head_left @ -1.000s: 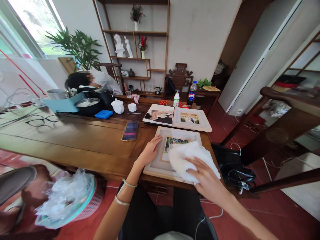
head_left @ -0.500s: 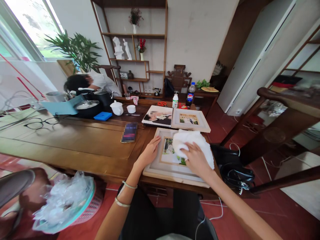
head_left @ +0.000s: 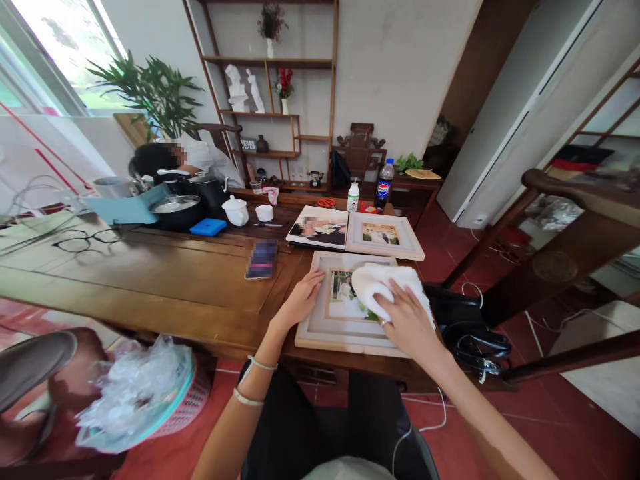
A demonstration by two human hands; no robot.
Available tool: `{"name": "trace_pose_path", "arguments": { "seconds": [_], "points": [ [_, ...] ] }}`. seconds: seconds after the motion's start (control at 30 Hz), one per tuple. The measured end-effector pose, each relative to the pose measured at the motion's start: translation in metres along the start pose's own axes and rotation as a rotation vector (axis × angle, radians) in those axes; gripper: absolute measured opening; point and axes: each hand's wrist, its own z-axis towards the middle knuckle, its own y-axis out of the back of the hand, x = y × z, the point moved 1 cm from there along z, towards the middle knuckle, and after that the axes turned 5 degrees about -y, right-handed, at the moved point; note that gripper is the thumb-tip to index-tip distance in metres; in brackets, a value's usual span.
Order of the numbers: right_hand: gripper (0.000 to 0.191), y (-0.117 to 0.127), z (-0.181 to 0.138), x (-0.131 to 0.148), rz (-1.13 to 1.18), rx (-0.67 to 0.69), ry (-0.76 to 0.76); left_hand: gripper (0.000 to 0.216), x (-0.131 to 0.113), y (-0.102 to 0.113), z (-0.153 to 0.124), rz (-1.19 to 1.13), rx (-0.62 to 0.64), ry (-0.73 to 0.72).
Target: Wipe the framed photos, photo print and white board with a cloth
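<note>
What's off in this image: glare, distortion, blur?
Head view: window blown out, upper left; head view: pale sheen on the left of the table; head view: window and door lean outward, likely wide-angle stretch; head view: phone pixelated; head view: white cloth bright, right hand on it reasonably clear.

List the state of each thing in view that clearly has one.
Near picture frame: face up, partly covered
White cloth: bunched on the near frame
Left hand: resting on the near frame's left edge
Right hand: holding the cloth
Far picture frame: face up
Dark soda bottle: upright, capped
White teapot: upright, lidded
Basket: heaped with clear plastic
</note>
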Motion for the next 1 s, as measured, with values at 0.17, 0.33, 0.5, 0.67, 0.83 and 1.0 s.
{"name": "trace_pose_path", "arguments": {
  "seconds": [0.17, 0.33, 0.5, 0.67, 0.83, 1.0],
  "points": [
    [0.053, -0.013, 0.002, 0.061, 0.126, 0.085, 0.235, 0.037, 0.006, -0.003, 0.0, -0.051, -0.029, -0.009],
    [0.042, -0.02, -0.011, 0.093, 0.131, 0.121, 0.263, 0.039, 0.008, -0.005, 0.001, -0.023, -0.022, -0.025],
    [0.045, 0.0, -0.031, 0.054, 0.081, 0.131, 0.199, 0.04, 0.004, -0.006, 0.001, 0.05, -0.009, -0.006],
    [0.052, 0.022, -0.057, 0.004, -0.023, 0.103, 0.08, 0.039, 0.002, -0.003, 0.0, 0.059, 0.017, -0.019],
    [0.048, 0.036, -0.041, -0.051, 0.017, 0.025, -0.07, 0.039, 0.002, -0.005, 0.0, 0.066, 0.014, -0.036],
    [0.038, 0.036, 0.025, -0.059, 0.02, -0.34, -0.226, 0.04, 0.004, -0.006, 0.0, 0.05, 0.023, -0.037]
  ]
}}
